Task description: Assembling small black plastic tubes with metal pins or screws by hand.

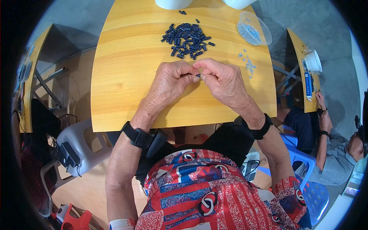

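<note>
Just above the table, my left hand [173, 78] pinches a small black plastic piece [198, 75] between thumb and fingertips. My right hand [226, 83] meets it there, its thumb and forefinger pinched together at the end of that piece. Whatever the right fingertips hold is too small and covered to name. Beyond the hands lies a heap of short black plastic pieces [186, 39], with a few strays at its far side. To the right, small silvery metal parts, perhaps screws [250, 66], are scattered on the wood. A clear plastic bowl [264, 32] behind them holds many more.
The yellow wooden table [126, 84] has a white container [173, 4] at its far edge and another [238, 3] farther right. A grey plastic stool [76, 142] stands on the left. On the right, a person [329, 142] sits by another table [303, 73].
</note>
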Available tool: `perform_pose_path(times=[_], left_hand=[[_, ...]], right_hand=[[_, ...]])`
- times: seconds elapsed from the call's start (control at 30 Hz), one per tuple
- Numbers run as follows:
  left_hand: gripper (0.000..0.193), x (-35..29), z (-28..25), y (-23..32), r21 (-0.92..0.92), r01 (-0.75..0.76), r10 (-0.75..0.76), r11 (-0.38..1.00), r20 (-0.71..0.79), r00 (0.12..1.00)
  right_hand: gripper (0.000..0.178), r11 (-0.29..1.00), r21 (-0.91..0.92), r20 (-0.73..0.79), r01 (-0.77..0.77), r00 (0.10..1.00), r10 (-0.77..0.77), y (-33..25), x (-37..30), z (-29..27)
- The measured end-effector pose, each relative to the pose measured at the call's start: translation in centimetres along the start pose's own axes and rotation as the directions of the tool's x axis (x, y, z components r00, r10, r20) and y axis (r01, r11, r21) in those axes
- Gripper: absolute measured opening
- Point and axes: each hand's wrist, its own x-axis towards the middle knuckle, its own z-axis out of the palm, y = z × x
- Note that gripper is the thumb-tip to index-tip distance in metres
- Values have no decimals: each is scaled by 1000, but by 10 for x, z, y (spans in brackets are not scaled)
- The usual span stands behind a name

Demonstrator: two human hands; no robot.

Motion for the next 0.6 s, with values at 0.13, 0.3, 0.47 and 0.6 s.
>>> perform_pose_path(times=[0.13,0.3,0.47,0.6], left_hand=[[11,-1,-1,4,8,-13,13,1000,-11,1000],[10,-3,-2,5,-97,53,-54,994,-17,998],[10,-3,-2,6,-132,103,-105,986,-10,994],[10,-3,-3,3,-143,100,-102,985,-6,995]], right_hand=[[20,999,-34,10,-38,999,38,3,2,-2],[18,896,359,119,-260,965,232,12,3,-4],[18,877,367,141,-308,951,275,10,4,-6],[20,860,380,147,-341,940,308,12,4,-9]])
